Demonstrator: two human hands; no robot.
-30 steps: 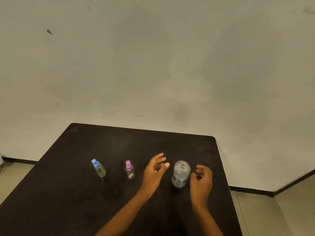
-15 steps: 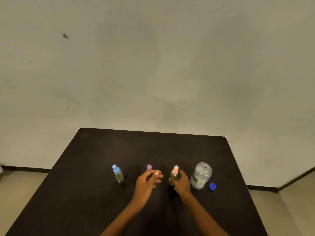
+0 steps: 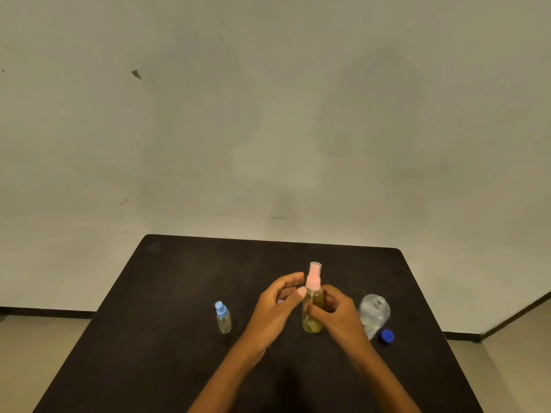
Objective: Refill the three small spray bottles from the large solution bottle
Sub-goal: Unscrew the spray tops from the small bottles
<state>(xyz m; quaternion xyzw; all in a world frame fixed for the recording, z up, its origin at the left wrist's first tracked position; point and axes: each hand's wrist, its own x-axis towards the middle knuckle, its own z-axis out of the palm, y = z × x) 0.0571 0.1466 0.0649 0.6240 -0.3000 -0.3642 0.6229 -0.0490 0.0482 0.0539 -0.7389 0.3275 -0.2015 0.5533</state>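
My right hand grips a small yellowish spray bottle with a pink top, held upright in front of me above the black table. My left hand is just left of its pink top, fingers relaxed and curved, thumb tip near the neck. A second small bottle with a blue top stands on the table to the left. The purple-topped bottle is almost hidden behind my left hand. The large clear solution bottle stands uncapped at the right, its blue cap lying beside it.
A plain wall rises behind the table. The table's far edge and right edge are close to the large bottle; floor shows on both sides.
My right hand has lifted the pink-topped bottle off the table and brought it nearer. My left hand has come up beside its top. The camera has moved closer.
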